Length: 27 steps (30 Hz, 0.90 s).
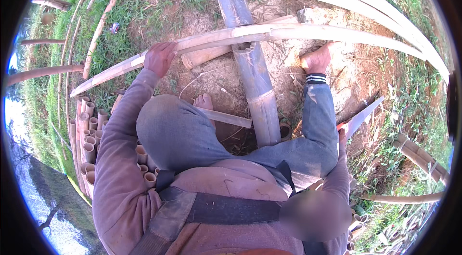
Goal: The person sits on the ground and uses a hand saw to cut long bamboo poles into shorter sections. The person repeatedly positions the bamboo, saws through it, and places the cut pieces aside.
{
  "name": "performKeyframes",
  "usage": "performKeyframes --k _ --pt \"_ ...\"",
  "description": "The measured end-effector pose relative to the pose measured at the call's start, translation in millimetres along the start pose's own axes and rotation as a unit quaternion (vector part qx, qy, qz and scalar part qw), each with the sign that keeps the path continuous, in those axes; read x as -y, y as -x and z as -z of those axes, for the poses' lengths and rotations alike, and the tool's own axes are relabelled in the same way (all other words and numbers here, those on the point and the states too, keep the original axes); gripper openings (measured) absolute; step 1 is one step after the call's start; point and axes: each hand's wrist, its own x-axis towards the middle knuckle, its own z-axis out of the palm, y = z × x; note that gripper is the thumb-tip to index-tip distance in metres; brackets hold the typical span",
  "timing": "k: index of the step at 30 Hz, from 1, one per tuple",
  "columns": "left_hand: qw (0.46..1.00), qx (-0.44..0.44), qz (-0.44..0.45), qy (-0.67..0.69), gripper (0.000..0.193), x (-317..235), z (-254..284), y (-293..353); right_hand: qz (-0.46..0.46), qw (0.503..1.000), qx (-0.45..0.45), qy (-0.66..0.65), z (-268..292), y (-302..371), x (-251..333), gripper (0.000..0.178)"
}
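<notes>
A long pale bamboo pole (226, 37) lies across a thick grey bamboo log (257, 74), resting at a notch in its top. My left hand (160, 59) is closed over the pole, left of the log. Low on the right, beside my bent leg, my right hand (342, 134) grips a handsaw (364, 116) by its orange handle. The saw blade points up and to the right, away from the pole. Part of that hand is hidden behind the handle and sleeve. My bare right foot (317, 57) is just below the pole, right of the log.
Short cut bamboo tubes (89, 149) are stacked at my left. More long poles (337, 0) curve across the upper right. A pale flat strip (224, 118) lies by my left foot (204, 102). Thicker bamboo pieces (421, 159) lie in the grass at right.
</notes>
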Motion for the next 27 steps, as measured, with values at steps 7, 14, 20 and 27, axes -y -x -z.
performKeyframes --k 7,14,20,27 --pt "0.999 0.039 0.018 -0.028 0.038 7 -1 17 -0.109 0.895 -0.333 -0.275 130 32 42 0.06" --pt "0.997 0.063 0.038 -0.033 0.035 -11 9 -9 0.212 0.746 -0.298 -0.557 180 226 97 0.029" --pt "0.997 0.046 0.028 -0.056 0.03 -8 7 -10 0.164 0.776 -0.153 -0.59 166 329 151 0.04" --pt "0.998 0.041 0.017 -0.049 0.028 -12 11 -14 0.274 0.832 -0.116 -0.469 173 338 175 0.027"
